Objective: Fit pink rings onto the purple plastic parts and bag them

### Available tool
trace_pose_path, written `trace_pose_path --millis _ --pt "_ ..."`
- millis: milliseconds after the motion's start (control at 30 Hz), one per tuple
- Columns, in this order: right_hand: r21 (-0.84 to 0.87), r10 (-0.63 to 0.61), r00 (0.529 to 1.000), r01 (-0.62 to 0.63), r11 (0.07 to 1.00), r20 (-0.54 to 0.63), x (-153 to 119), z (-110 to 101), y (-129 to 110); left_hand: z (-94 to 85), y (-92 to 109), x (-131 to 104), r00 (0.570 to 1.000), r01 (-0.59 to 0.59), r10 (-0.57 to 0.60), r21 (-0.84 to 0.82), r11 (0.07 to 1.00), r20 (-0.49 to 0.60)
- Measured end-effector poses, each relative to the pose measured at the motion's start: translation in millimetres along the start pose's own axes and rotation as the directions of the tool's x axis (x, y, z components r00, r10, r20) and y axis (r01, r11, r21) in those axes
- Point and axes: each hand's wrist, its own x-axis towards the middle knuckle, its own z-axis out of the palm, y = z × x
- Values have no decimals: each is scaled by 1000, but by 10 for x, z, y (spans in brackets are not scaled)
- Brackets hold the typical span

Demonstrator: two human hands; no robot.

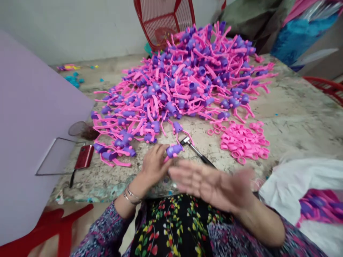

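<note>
My left hand (155, 164) is closed on a purple and pink plastic part (173, 151) above the table's front edge. Palm up and blurred, my right hand (211, 184) has its fingers stretched out and holds nothing. Just beyond the hands, a hammer (197, 151) with a black handle lies on the table (289, 117). Behind it spreads a big heap of purple and pink parts (187, 78). Several pink rings (245, 141) are piled to the right of the hammer.
At the left lie a red box-like object (84, 157) and a wire frame (50, 157). A red plastic basket (166, 21) stands behind the heap. A white sack (292, 182) with more parts is at the right. Small blue pieces (73, 80) lie at the back left.
</note>
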Motion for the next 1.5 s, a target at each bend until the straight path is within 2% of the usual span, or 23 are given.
trace_pose_path --millis 33,133,233,367,467,600,667,733,800,867,900,933,1033,1100,1133,1233,1300,1433,1500 --pt "104 -60 997 64 992 -38 73 -92 -36 -6 -14 3 1000 10 -10 6 1000 -6" --pt "262 -66 987 103 960 -147 187 -279 -63 -23 -22 21 1000 26 -26 25 999 -6" --pt "299 -36 983 89 950 -178 191 -312 -50 -43 -8 32 1000 18 -18 23 1000 0" --pt "285 -28 989 70 956 -148 173 -296 -45 -56 4 22 1000 20 -20 25 999 1" --pt "228 -37 990 68 971 -137 176 -317 -32 -54 14 12 1000 27 -27 27 999 3" --pt "49 -67 988 74 996 -140 160 -355 -21 -56 38 10 999 34 -35 20 999 8" --pt "-67 -88 976 76 995 -201 143 -383 -37 -68 56 11 999 39 -39 17 999 4" --pt "-210 -169 936 106 972 -309 131 -432 -61 -88 82 9 1000 30 -29 15 999 -6" --pt "-387 -312 855 145 911 -414 139 -496 -72 -107 120 4 1000 -3 3 7 1000 -12" --pt "-551 -427 790 138 823 -440 170 -553 -52 -116 172 -3 999 -51 51 -1 999 -13" --pt "-603 -444 790 120 789 -423 193 -570 -28 -114 202 -7 997 -75 75 -3 997 -10" --pt "-631 -434 810 105 769 -394 220 -579 2 -110 232 -10 995 -100 100 -4 995 -3" --pt "-633 -382 866 102 767 -323 294 -575 111 -94 301 -19 986 -164 164 7 986 21" --pt "-651 -417 852 125 749 -316 321 -575 165 -104 318 -27 983 -183 183 2 983 24" --pt "-676 -456 829 135 724 -323 325 -580 180 -120 318 -33 985 -173 173 -12 985 9" --pt "-784 -600 733 149 602 -321 314 -582 177 -198 313 -59 997 -44 35 -136 990 -62" --pt "-863 -668 697 141 485 -261 315 -541 162 -247 314 -71 996 64 -78 -283 957 -39" --pt "-965 -650 759 180 188 15 387 -380 193 -276 333 -58 982 186 -150 -437 880 117" --pt "-967 -604 791 222 128 101 427 -346 242 -276 338 -55 957 284 -209 -492 823 203"
